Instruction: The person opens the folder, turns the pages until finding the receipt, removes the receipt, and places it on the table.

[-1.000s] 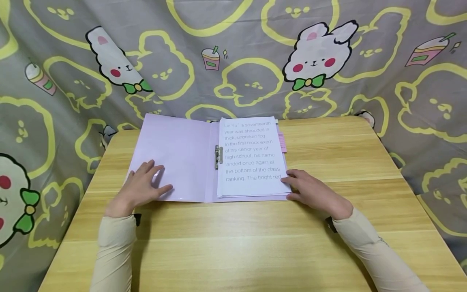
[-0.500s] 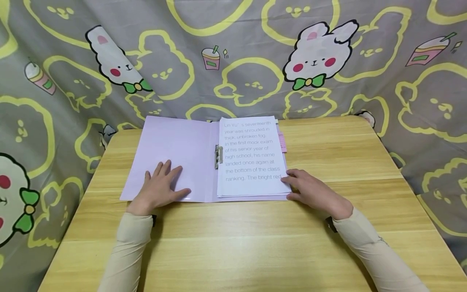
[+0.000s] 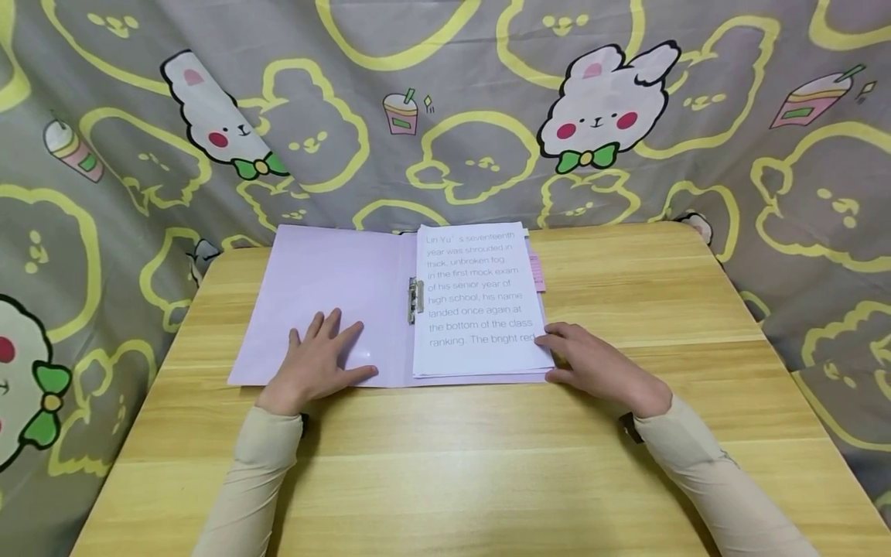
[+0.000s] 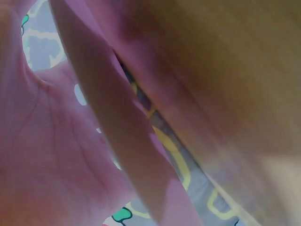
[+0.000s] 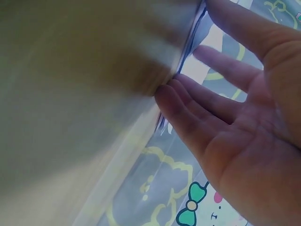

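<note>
A pale purple folder (image 3: 327,286) lies open on the wooden table. Its right side bears a stack of printed sheets (image 3: 480,309), beside a metal clip (image 3: 415,300) at the spine. My left hand (image 3: 313,363) rests with spread fingers on the lower part of the left cover; its palm (image 4: 56,141) fills one side of the left wrist view. At the stack's lower right corner is my right hand (image 3: 599,367), fingertips touching the edge of the sheets and folder. Loosely extended fingers (image 5: 193,113) of that hand show in the right wrist view.
Pink index tabs (image 3: 537,271) stick out at the stack's right edge. The wooden table (image 3: 473,480) extends in front and to both sides. A grey patterned curtain (image 3: 480,77) hangs right behind it.
My left hand has slid rightward across the left cover, away from its outer edge, and the cover now lies flatter. My right hand has stayed at the lower right corner.
</note>
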`<state>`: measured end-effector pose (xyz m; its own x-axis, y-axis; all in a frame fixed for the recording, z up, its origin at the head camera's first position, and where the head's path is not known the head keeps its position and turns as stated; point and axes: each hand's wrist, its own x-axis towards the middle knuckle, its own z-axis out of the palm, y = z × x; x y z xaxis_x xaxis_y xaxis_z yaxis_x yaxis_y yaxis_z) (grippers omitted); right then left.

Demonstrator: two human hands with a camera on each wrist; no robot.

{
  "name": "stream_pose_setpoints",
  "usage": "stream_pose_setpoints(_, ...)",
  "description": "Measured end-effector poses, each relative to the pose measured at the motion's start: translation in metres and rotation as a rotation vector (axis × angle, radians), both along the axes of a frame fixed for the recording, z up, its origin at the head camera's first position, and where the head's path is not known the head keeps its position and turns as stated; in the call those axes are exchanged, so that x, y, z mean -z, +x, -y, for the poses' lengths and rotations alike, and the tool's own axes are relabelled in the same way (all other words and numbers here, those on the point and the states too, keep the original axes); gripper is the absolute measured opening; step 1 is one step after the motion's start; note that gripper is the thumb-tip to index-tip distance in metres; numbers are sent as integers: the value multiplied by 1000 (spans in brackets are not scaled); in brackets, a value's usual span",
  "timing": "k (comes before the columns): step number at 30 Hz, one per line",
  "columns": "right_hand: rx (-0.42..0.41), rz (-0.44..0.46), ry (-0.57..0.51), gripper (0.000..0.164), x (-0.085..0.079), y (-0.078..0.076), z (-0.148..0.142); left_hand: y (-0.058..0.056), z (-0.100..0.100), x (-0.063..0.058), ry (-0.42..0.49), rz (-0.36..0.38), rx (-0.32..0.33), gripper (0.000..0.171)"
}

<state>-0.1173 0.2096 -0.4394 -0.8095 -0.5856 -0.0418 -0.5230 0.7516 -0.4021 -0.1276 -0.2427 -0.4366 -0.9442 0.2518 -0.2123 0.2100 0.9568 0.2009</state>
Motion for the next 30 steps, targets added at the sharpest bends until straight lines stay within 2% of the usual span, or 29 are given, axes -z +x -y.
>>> stream_pose_setpoints(4,41,74,-16,61,-4,-3,0,0,0,-5,-2,-8,10,93)
stream_pose_setpoints(9,147,192,-64,69,-9,-13,1,1,0,-12,-16,-25,12,92)
stream_pose_setpoints(17,272,214,-179,47,-9,-35,8,2,1,-13,-6,-39,5,92)
stream_pose_setpoints(26,405,281,-299,53,-7,-44,11,2,1,-16,-12,-45,9,91)
stream_pose_setpoints(30,465,343,-349,54,-6,-46,9,3,1,-16,-6,-40,8,90)
